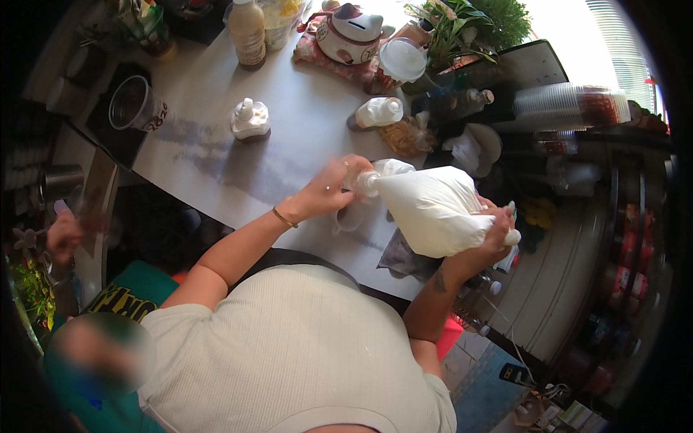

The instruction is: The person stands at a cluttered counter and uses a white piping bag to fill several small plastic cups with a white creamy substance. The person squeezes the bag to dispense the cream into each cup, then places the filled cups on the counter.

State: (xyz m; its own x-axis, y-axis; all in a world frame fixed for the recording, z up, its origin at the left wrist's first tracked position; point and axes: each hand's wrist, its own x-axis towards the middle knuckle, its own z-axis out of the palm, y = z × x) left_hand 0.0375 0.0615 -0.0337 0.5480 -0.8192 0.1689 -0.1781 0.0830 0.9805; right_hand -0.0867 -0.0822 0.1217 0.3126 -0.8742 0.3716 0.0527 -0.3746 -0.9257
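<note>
A full white piping bag [433, 211] hangs tilted over the table's front right part, its narrow end pointing left. My right hand [494, 224] grips the gathered, twisted end of the bag. At the narrow tip my left hand [341, 181], blurred, has its fingers curled around a clear plastic piece [367, 184]; whether this is a nozzle or a bottle neck is unclear. Just behind the tip is a clear bottle with white content [394, 166], partly hidden by the bag. Under my left hand sits a small pale cup [348, 219].
On the white table [206, 103] stand a cream-topped bottle [250, 120], another bottle [379, 112], a large plastic cup [131, 105] and a tan bottle [246, 32]. A lucky-cat figure [351, 33] sits farther back. Stacked cups [568, 105] are at right. A person in green [130, 287] is close on my left.
</note>
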